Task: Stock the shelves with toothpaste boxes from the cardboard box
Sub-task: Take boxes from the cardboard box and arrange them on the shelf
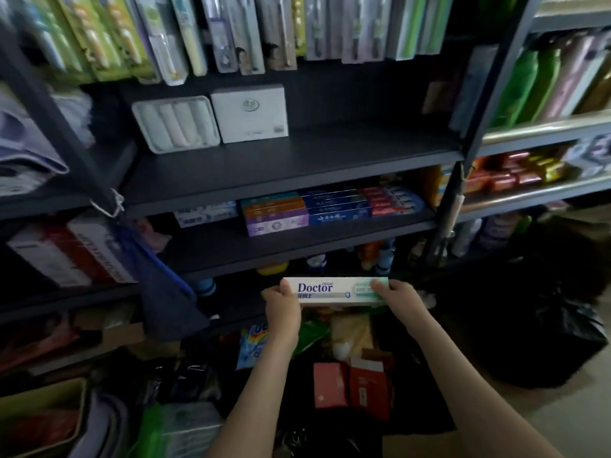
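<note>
A white toothpaste box (pixel 334 291) printed "Doctor", with a green right end, is held level in front of the dark shelf unit. My left hand (pixel 283 307) grips its left end and my right hand (pixel 398 300) grips its right end. Just above and behind it runs the black shelf (pixel 231 249) that carries rows of toothpaste boxes (pixel 330 208) in purple, orange, blue and red at its back. The left and front of that shelf board are bare. The cardboard box is not clearly in view.
The shelf above (pixel 297 160) holds a white towel pack (pixel 177 123) and a white box (pixel 251 114), with toothbrush packs (pixel 231 31) hanging overhead. Red packets (pixel 353 385), snack bags and a black bag (pixel 535 342) lie on the floor below.
</note>
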